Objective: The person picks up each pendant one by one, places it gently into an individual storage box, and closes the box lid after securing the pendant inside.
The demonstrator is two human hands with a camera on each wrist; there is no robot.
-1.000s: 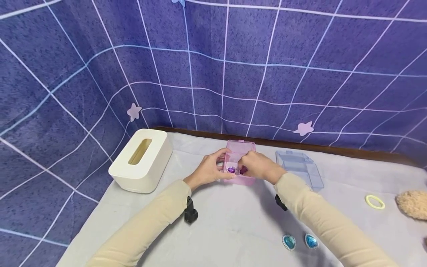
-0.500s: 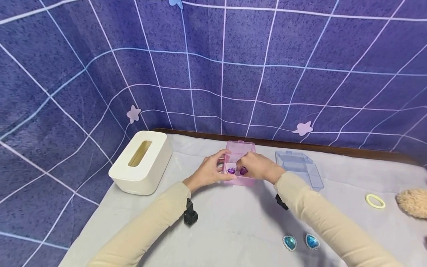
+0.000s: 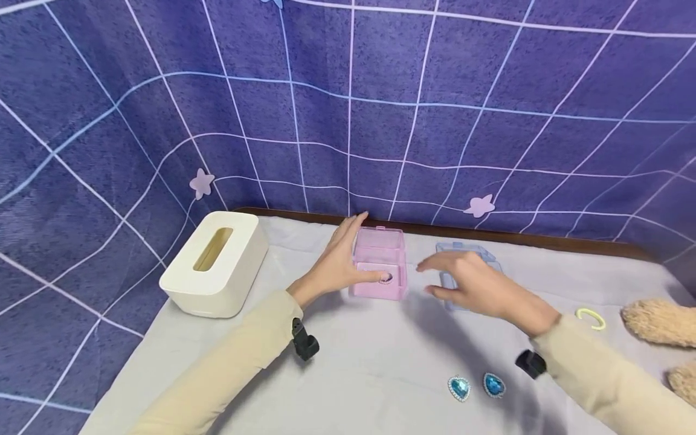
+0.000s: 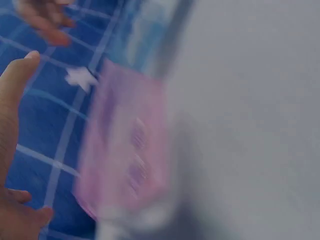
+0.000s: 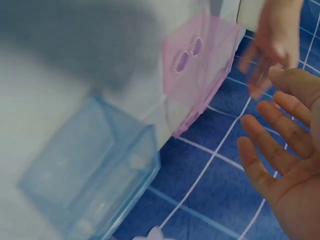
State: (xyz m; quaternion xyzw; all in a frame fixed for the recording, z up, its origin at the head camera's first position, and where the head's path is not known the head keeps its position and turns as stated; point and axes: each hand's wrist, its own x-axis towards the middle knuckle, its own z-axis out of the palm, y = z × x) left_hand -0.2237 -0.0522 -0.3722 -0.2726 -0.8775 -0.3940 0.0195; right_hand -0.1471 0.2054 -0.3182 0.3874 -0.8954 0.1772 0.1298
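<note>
A clear pink box [image 3: 379,291] stands on the white cloth with its lid [image 3: 379,238] raised. Inside lie two purple gems [image 5: 181,62] with pale beaded edges; the left thumb partly covers them in the head view. My left hand [image 3: 339,263] spreads above the box's left side, fingers extended and holding nothing. To the right of the box, my right hand [image 3: 478,284] is lifted over the clear blue box [image 5: 90,165], with relaxed fingers and nothing in them. That blue box is largely hidden by the right hand in the head view. The left wrist view is blurred.
A white tissue box [image 3: 217,266] stands at the left. Two blue heart-shaped gems [image 3: 459,387] lie near the front. At the right are a yellow ring [image 3: 592,315] and something fluffy and tan [image 3: 658,322]. A blue gridded curtain [image 3: 326,121] hangs behind.
My right hand has withdrawn from the pink box toward the right, leaving the purple gems inside. The left hand has let go of the box and spread its fingers.
</note>
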